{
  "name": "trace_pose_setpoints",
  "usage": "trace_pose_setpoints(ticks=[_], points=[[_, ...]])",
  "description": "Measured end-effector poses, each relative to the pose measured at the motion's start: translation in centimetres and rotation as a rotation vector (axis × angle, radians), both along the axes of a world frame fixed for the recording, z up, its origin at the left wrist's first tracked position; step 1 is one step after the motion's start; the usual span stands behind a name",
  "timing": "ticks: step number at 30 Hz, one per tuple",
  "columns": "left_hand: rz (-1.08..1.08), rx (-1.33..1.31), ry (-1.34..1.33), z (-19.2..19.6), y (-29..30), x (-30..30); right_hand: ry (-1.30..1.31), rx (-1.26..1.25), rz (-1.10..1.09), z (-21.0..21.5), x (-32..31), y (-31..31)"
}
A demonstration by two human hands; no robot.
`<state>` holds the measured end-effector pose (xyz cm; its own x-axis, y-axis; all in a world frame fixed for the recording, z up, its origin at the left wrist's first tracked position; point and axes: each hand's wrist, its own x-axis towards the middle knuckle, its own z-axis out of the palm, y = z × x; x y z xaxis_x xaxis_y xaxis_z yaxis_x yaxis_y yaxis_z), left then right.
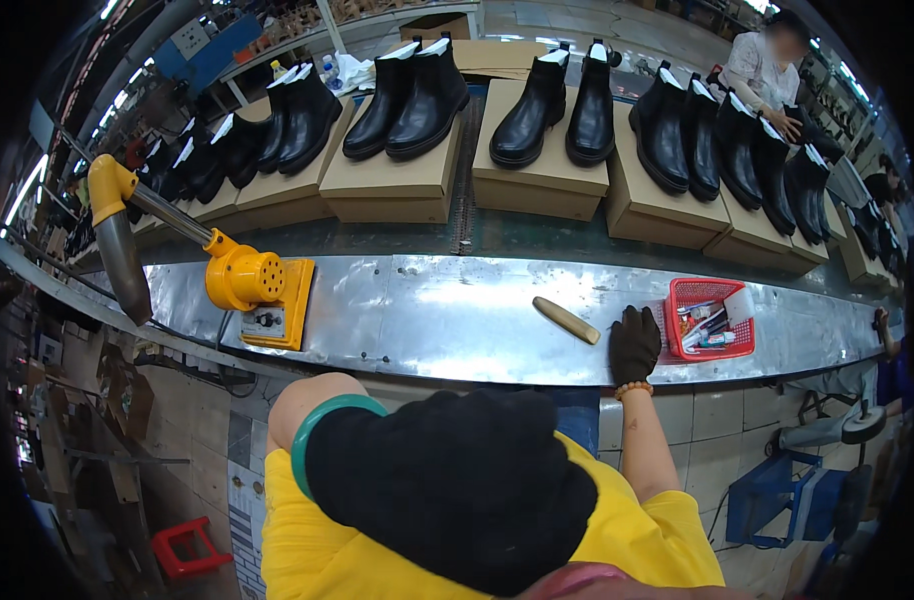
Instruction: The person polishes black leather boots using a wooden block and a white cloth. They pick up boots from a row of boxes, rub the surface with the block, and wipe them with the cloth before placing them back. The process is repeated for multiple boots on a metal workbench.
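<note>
From where I stand, left to right: a yellow jointed machine sits at the left of the metal worktable, apparently so its dark nozzle stays out of the working area; the left hand, black-gloved, is raised close to the head, its fingers turned from view, so I cannot tell whether it is closed or holding anything; beyond, black boots stand upright on cardboard boxes, presumably to keep pairs together; the tan stick lies slantwise on the table just left of the right hand, likely for easy reach; that gloved hand rests on the metal, fingers loosely bent, with nothing seen in it; the red basket is just beside it, seemingly to keep small items gathered; the stick looks smooth, narrower at its far end, with a pale near end; the basket is lattice-walled, holding jumbled tubes and slim tools.
</note>
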<state>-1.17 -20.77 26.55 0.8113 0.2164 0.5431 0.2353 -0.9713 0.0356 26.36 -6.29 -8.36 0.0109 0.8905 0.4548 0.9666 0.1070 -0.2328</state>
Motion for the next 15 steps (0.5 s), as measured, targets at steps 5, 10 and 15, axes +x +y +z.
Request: trace_pose_setpoints(ticks=[5, 10, 15], points=[[0.263, -0.301, 0.012, 0.5, 0.7, -2.0, -0.019, 0.004, -0.017, -0.6, 0.3, 0.2], [0.581, -0.276, 0.017, -6.2, 4.9, -5.2, -0.034, 0.027, 0.005, -0.7, -0.2, -0.4], [0.810, -0.488, -0.029, -16.6, 8.0, -10.0, 0.029, -0.180, -0.078, 0.8, -0.7, -0.7]])
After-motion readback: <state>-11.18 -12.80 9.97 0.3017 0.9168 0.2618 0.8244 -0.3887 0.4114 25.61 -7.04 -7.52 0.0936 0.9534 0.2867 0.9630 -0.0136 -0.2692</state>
